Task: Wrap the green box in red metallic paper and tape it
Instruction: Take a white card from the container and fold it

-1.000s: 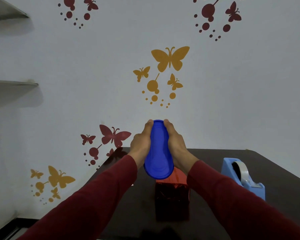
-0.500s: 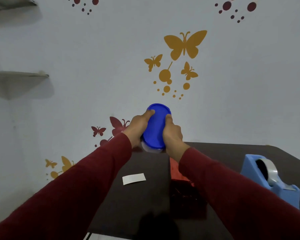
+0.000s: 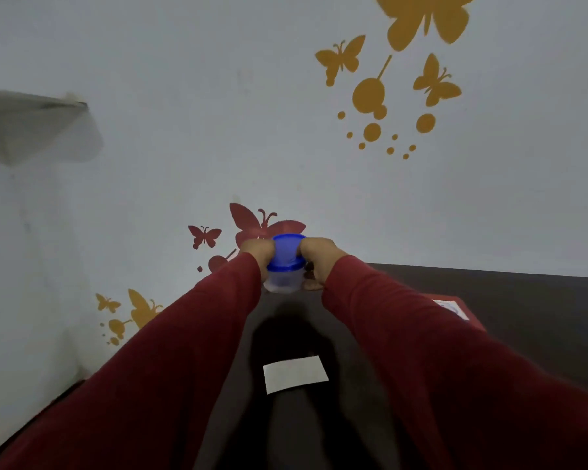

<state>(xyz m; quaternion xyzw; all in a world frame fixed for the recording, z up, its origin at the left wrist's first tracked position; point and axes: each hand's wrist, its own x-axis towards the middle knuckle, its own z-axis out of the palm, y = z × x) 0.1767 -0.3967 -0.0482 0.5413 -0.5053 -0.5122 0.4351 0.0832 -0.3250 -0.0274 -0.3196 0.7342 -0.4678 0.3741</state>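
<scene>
— Dark table (image 3: 523,300) first; anything bearing on the wrapping?
— Far right: wrapped box (image 3: 455,308) in red paper, half hidden behind the right sleeve, resting on the table, white patch of tape or label on top. Long axis hard to judge; seems to run away toward the wall.
— And at the far edge?
— Clear tub with blue lid (image 3: 285,262), upright, near the wall. Probably being parked out of the way.
— Grip?
— Left hand (image 3: 257,254) and right hand (image 3: 319,262) curled round the tub from either side.
— Smallest?
— White slip (image 3: 295,373), flat, mid-table.
</scene>
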